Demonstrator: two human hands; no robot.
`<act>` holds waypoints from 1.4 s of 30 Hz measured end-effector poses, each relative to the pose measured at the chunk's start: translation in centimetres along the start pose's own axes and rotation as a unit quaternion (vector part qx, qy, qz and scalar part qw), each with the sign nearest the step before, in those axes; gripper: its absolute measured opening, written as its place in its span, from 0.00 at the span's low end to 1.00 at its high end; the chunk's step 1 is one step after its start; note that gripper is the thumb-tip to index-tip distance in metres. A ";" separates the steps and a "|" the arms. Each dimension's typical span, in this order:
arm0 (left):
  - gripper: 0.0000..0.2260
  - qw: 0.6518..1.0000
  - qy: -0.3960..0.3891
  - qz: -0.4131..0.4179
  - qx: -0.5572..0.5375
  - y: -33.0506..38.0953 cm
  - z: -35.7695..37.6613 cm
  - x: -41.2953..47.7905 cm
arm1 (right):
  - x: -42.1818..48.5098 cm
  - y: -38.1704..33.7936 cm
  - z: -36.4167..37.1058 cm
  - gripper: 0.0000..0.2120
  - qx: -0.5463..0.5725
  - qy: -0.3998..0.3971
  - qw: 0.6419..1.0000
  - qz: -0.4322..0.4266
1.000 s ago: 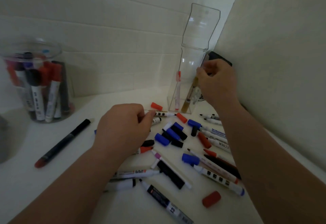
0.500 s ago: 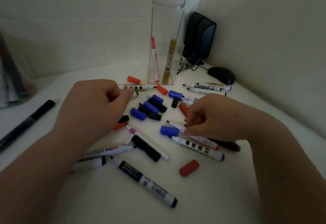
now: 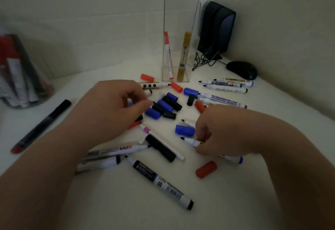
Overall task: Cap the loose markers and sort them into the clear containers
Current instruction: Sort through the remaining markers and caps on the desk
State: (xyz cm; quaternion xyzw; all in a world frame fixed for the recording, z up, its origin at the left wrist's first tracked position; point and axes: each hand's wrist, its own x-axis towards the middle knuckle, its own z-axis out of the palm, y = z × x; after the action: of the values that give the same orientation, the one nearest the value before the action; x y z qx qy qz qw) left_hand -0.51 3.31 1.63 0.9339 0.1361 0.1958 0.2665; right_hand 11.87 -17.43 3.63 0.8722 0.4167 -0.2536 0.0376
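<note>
Left hand [image 3: 108,110] shifted toward caps [image 3: 164,105], grip unclear; right hand [image 3: 223,130] pinches blue-tipped marker [image 3: 190,141].

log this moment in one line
right hand: pinches blue-tip marker | left hand: over caps, grip unclear | container: red marker, gold marker

Black speaker [image 3: 216,30] (cables trailing) beside black mouse [image 3: 242,70].

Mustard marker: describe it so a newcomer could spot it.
Find the tall clear container at the back, beside the black speaker. Two markers stand inside it. The mustard marker is the thicker right-hand one, next to a thin red-capped marker.
</note>
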 end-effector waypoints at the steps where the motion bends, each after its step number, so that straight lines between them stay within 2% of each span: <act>1: 0.01 0.999 -0.031 0.027 0.013 0.0 0.0 0.0 | -0.1 0.1 -0.1 0.07 0.013 0.012 1.000 -0.008; 3: 0.09 0.993 -0.078 0.082 0.038 -0.3 0.5 0.2 | -0.4 0.3 -0.4 0.07 0.047 0.047 0.998 -0.025; 6: 0.13 0.986 -0.109 0.089 0.085 -0.7 1.6 0.8 | -0.7 0.5 -0.8 0.07 0.078 0.097 0.991 -0.037; 11: 0.12 0.986 -0.072 0.081 0.124 -0.7 3.3 2.3 | -0.4 0.4 -0.9 0.06 0.120 0.130 0.984 -0.030; 17: 0.12 0.971 -0.153 0.082 0.166 0.0 4.1 2.9 | -0.2 0.6 -1.0 0.04 0.155 0.158 0.975 -0.030; 23: 0.14 0.964 -0.174 0.064 0.190 0.8 4.1 3.2 | 0.0 1.0 -0.8 0.04 0.163 0.174 0.970 -0.048; 25: 0.14 0.977 -0.159 0.053 0.135 1.2 3.8 3.0 | 0.1 1.0 -0.7 0.03 0.174 0.188 0.965 -0.064; 29: 0.10 0.996 -0.074 0.020 -0.053 1.2 2.4 1.5 | 0.0 1.1 -0.6 0.03 0.258 0.230 0.932 -0.108; 32: 0.08 0.979 -0.007 -0.026 -0.202 1.3 1.1 0.3 | -0.2 1.0 -0.6 0.09 0.290 0.265 0.907 -0.149; 35: 0.09 0.964 0.036 -0.017 -0.261 2.1 0.3 -0.1 | -0.5 0.6 -0.5 0.13 0.301 0.283 0.893 -0.177; 37: 0.08 0.945 0.062 -0.027 -0.320 2.4 0.3 -0.2 | -0.7 0.3 -0.5 0.14 0.302 0.288 0.890 -0.184; 38: 0.07 0.925 0.070 -0.050 -0.371 2.6 0.4 -0.1 | -0.8 0.2 -0.4 0.13 0.304 0.288 0.889 -0.184; 39: 0.07 0.891 0.073 -0.086 -0.440 2.7 0.5 -0.1 | -0.8 0.1 -0.5 0.13 0.304 0.288 0.890 -0.182; 42: 0.08 0.742 0.065 -0.191 -0.639 3.1 0.9 0.2 | -0.7 -0.3 -0.4 0.10 0.297 0.282 0.894 -0.181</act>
State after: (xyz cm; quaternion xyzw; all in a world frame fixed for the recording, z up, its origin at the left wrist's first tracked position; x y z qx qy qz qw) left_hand 0.54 0.41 2.72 0.4840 0.1713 0.2426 0.8231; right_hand 11.41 -17.59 4.34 0.7870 0.4655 -0.1111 -0.3892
